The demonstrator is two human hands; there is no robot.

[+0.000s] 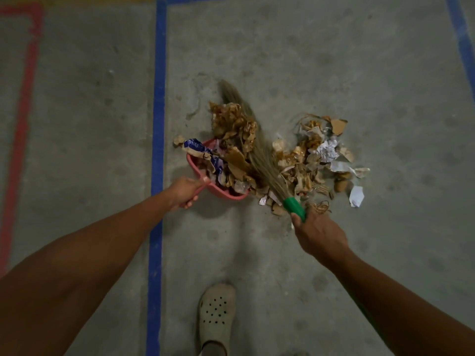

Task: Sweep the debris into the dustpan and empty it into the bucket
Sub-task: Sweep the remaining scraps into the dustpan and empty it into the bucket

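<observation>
A pink dustpan (193,164) lies on the concrete floor, heaped with brown cardboard scraps and a blue-printed wrapper. My left hand (183,190) grips its pink handle. My right hand (317,233) holds the green handle of a straw broom (257,147). The broom's bristles lie across the debris, with their tip pointing up and to the left. A loose debris pile (318,155) of torn cardboard and crumpled white paper is spread on the floor to the right of the dustpan. No bucket is in view.
A blue tape line (157,124) runs down the floor just left of the dustpan. A red tape line (24,106) marks the far left. My foot in a pale clog (216,317) stands at the bottom centre.
</observation>
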